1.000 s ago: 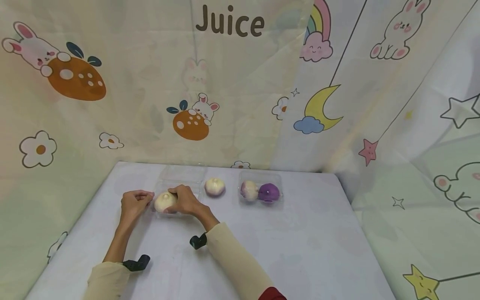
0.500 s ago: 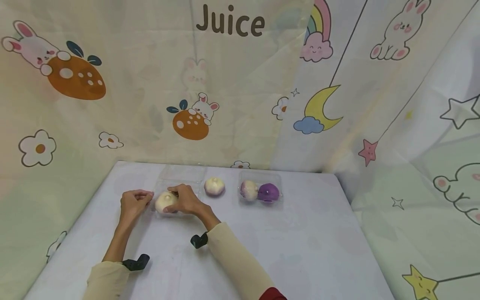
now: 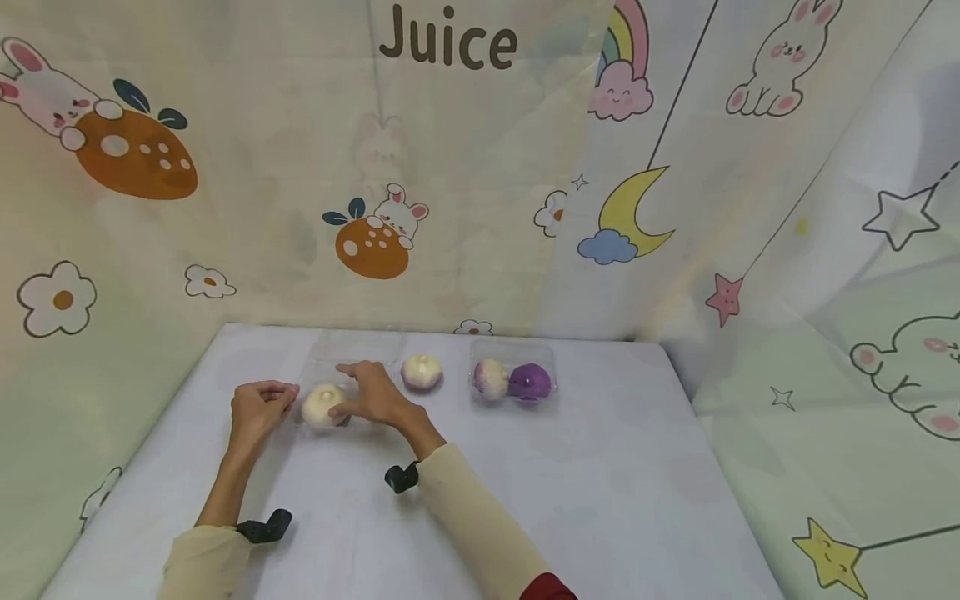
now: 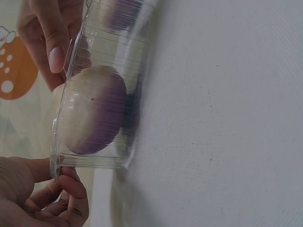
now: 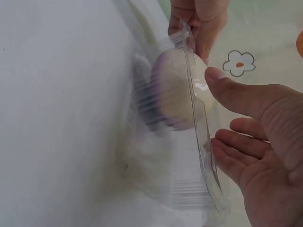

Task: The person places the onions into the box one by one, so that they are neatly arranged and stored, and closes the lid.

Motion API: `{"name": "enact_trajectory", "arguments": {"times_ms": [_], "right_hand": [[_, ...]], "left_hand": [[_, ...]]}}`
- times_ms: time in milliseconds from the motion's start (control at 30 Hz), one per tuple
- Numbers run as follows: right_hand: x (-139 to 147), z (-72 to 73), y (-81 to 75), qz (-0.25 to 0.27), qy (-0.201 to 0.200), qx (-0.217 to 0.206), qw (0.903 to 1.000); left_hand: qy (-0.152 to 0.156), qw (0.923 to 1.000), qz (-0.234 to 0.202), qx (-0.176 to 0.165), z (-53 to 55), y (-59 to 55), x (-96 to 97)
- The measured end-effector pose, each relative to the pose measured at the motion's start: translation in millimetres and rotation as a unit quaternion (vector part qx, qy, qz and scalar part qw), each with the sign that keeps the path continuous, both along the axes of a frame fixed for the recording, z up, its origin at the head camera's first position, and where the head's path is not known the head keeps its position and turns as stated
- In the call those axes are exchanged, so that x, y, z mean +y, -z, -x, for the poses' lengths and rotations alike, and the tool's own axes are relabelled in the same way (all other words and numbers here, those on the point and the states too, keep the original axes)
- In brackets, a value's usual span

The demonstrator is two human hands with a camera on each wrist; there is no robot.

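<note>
A round white-and-purple turnip point(image 3: 321, 406) sits in the left part of a clear plastic clamshell box point(image 4: 90, 162), whose transparent lid point(image 3: 352, 343) stands open at the back. My left hand point(image 3: 258, 410) pinches the box's left rim between thumb and fingers. Over the box, my right hand point(image 3: 381, 395) has its fingers spread apart, with the thumb point(image 5: 232, 94) right at the turnip's side and the fingers beyond the rim. Through the box wall in the left wrist view, another white-and-purple piece point(image 4: 122, 14) shows further along.
A second white-and-purple turnip point(image 3: 422, 372) lies on the white table point(image 3: 600, 467) just right of the box. Further right stands another clear box point(image 3: 515, 348), holding a white-and-purple turnip point(image 3: 491, 379) and a dark purple round vegetable point(image 3: 529, 383). A printed curtain point(image 3: 465, 250) hangs behind.
My right fingers have loosened from the turnip and spread apart, leaving it in the box. The left hand keeps its pinch on the rim. The head view has shifted slightly.
</note>
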State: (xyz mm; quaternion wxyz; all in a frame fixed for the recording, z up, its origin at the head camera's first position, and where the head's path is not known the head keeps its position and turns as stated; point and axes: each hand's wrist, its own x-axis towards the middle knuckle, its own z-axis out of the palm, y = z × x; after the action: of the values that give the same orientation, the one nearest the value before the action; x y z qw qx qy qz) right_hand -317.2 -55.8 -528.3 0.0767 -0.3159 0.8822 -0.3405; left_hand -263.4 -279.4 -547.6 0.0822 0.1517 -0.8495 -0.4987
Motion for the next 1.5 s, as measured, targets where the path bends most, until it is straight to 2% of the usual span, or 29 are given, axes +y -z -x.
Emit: {"name": "enact_trajectory", "arguments": {"times_ms": [33, 133, 367, 467, 800, 1000, 1200, 1500], "right_hand": [[2, -2.3, -5.7, -0.004, 0.000, -0.001, 1.0000], [6, -0.4, -7.5, 0.000, 0.002, 0.016, 0.9999], [22, 1.9, -14.4, 0.070, 0.012, 0.024, 0.9972], [31, 3.0, -16.6, 0.083, 0.020, 0.030, 0.9959], [56, 8.5, -23.7, 0.091, 0.070, 0.034, 0.9929], [67, 11.7, -22.8, 0.110, 0.092, 0.030, 0.9892], [75, 15.6, -20.0, 0.117, 0.104, 0.046, 0.9866], [88, 23.2, -9.5, 0.120, 0.160, 0.046, 0.9787]], "left_hand": [[0.001, 1.0000, -0.002, 0.000, 0.3, -0.4, -0.2], [0.001, 1.0000, -0.005, 0.000, 2.0, -0.7, -0.7], [-0.002, 1.0000, 0.001, 0.000, 0.3, 2.6, -1.4], [0.000, 1.0000, 0.002, 0.000, -1.5, 4.6, -1.5], [-0.002, 1.0000, 0.006, 0.006, -2.2, 4.6, -2.5], [0.001, 1.0000, 0.000, 0.007, -0.2, 3.5, -1.6], [0.002, 0.9999, -0.003, 0.010, 0.6, 4.9, -2.7], [0.003, 1.0000, -0.001, 0.008, 0.7, 1.1, -1.7]]}}
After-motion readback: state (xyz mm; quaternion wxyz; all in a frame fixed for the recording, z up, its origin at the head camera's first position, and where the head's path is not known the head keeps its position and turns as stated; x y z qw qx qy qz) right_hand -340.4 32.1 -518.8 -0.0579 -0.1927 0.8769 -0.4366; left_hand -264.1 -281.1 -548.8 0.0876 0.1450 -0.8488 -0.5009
